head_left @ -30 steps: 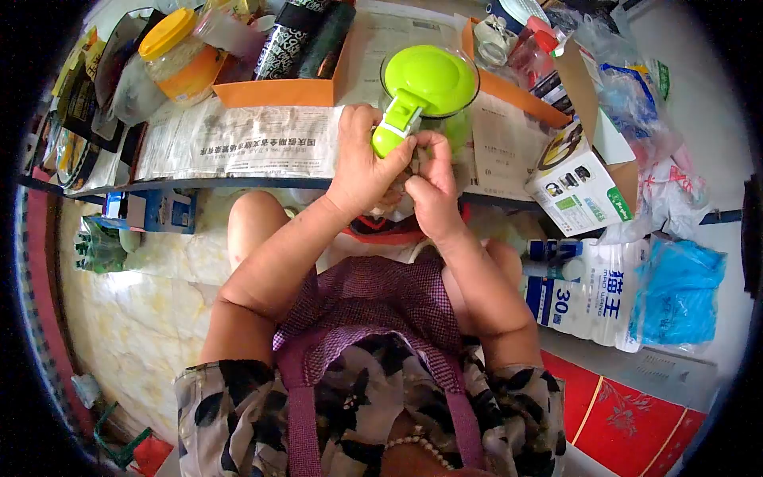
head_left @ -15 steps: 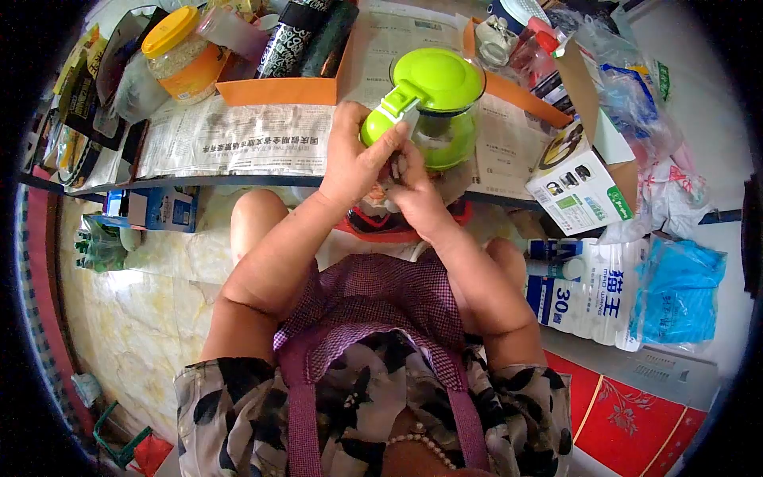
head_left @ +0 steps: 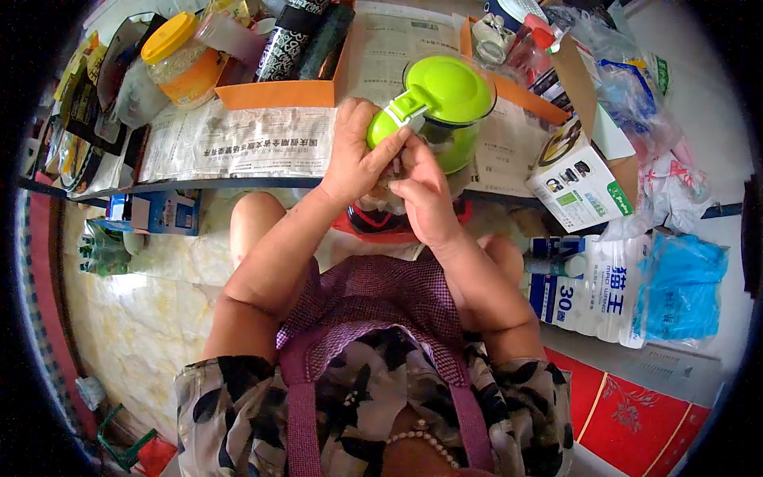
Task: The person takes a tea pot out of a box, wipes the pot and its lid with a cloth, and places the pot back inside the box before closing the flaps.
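Note:
A glass pitcher (head_left: 458, 141) with a bright green lid (head_left: 453, 89) and a green and white handle (head_left: 389, 126) is tilted at the table's near edge. My left hand (head_left: 354, 149) is closed around the handle, its thumb along the near side. Close beside it, my right hand (head_left: 425, 191) has its fingers bent together under the handle's lower end. What those fingers pinch, if anything, is hidden. Below both hands is a red-rimmed bin (head_left: 389, 232) with a clear liner, partly covered by my hands.
Newspaper (head_left: 238, 147) covers the table. An orange tray (head_left: 278, 95) with dark bottles and a yellow-lidded jar (head_left: 187, 67) stand at the left. At the right are an open cardboard box (head_left: 584, 179) and plastic bags. A bottle pack (head_left: 592, 286) lies on the floor.
The pitcher has shifted slightly right and toward me, with my left hand still on its handle. My right hand has turned, and its thumb has come away from the fingers.

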